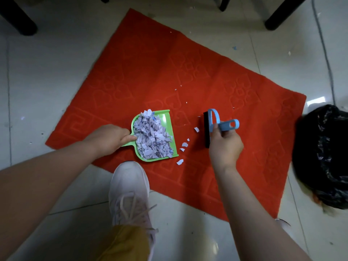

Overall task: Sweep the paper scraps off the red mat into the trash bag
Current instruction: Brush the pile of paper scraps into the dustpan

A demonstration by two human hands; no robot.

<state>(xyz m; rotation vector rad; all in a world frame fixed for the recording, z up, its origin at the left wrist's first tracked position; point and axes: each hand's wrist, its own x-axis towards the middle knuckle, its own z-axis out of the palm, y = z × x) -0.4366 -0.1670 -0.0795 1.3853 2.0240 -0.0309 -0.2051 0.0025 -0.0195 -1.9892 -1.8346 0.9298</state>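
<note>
A red mat (188, 72) lies on the tiled floor. On its near edge sits a green dustpan (166, 117) piled with white paper scraps (150, 138); my left hand (109, 138) grips its handle. My right hand (225, 146) grips the blue handle of a small brush (216, 121), whose black bristles touch the mat to the right of the pan. A few loose scraps (183, 146) lie between pan and brush, and tiny bits are scattered farther up the mat. The black trash bag (323, 157) stands open at the mat's right edge.
My white sneaker (130, 194) stands on the floor with its toe at the mat's near edge, just below the dustpan. Dark furniture legs (278, 17) stand beyond the mat at the top. A thin cable (327, 63) runs along the floor on the right.
</note>
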